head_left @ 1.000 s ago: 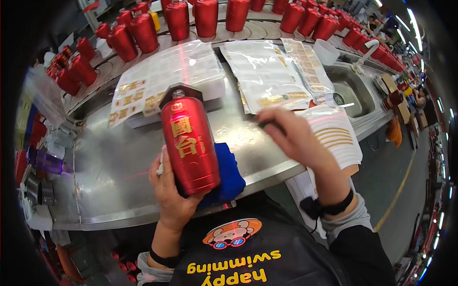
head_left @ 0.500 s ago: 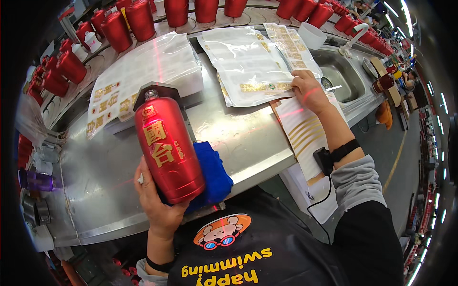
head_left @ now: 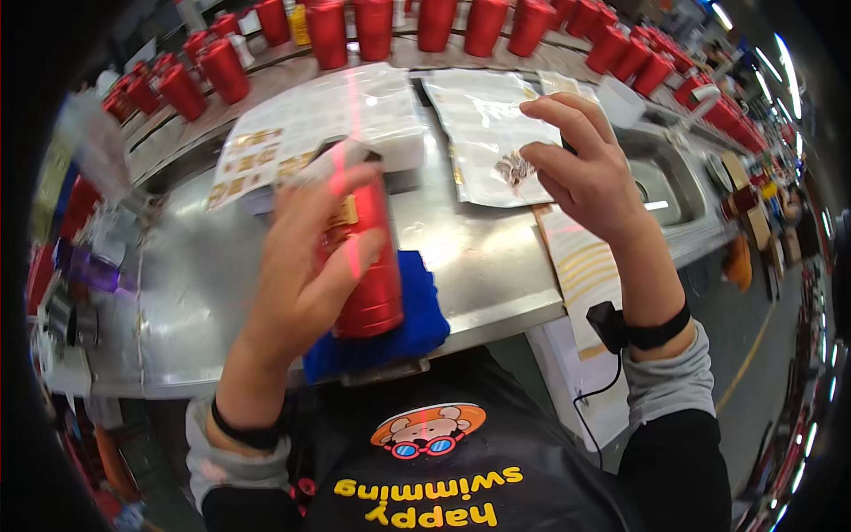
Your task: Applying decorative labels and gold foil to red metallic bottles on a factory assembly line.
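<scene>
Where the near edge of the steel table (head_left: 496,275) curves past the person's chest, the left hand (head_left: 306,266) is wrapped around a red bottle (head_left: 368,266), fingers closed over its front, bottle roughly upright and blurred. Blue cloth (head_left: 403,332) lies under and behind the bottle, at the table's near edge. Right hand (head_left: 581,168) hovers above the table right of centre, fingers loosely curled and part open; whether it grips anything, cannot tell. Beneath it a clear plastic bag (head_left: 483,124) lies flat. Left of the bag, a printed label sheet (head_left: 306,124). Sink (head_left: 660,182) sits toward the right end. Along the far edge, a row of red bottles (head_left: 425,22).
</scene>
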Motion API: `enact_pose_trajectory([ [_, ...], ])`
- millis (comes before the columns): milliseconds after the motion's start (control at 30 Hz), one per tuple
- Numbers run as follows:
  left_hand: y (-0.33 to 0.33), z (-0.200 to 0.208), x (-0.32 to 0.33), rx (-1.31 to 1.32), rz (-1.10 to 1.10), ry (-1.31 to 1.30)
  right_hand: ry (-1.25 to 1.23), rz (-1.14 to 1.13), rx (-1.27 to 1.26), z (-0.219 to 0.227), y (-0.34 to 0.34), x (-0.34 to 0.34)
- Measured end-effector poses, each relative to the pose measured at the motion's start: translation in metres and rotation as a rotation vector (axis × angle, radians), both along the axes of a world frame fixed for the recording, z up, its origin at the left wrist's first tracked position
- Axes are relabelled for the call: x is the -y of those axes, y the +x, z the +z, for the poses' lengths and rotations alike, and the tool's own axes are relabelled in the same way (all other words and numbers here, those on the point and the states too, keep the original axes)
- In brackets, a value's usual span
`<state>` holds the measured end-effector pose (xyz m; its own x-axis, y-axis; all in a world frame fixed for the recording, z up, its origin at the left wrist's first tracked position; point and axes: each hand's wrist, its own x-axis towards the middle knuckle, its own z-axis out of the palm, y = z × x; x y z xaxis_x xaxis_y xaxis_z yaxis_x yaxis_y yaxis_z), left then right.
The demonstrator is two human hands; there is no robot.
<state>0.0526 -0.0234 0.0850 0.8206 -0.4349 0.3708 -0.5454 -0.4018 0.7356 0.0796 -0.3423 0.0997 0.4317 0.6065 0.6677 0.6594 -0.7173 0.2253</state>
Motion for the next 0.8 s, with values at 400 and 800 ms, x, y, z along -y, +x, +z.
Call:
enact_pose_trajectory([
  [400,0.024,0.015,0.034,-0.155,-0.196,-0.195,0.871,0.269,-0.947,0.024,-0.019,-0.057],
  [800,0.016,-0.034,-0.013,0.512,0.156,0.082,0.669,0.083,-0.84,0.009,0.023,0.0],
])
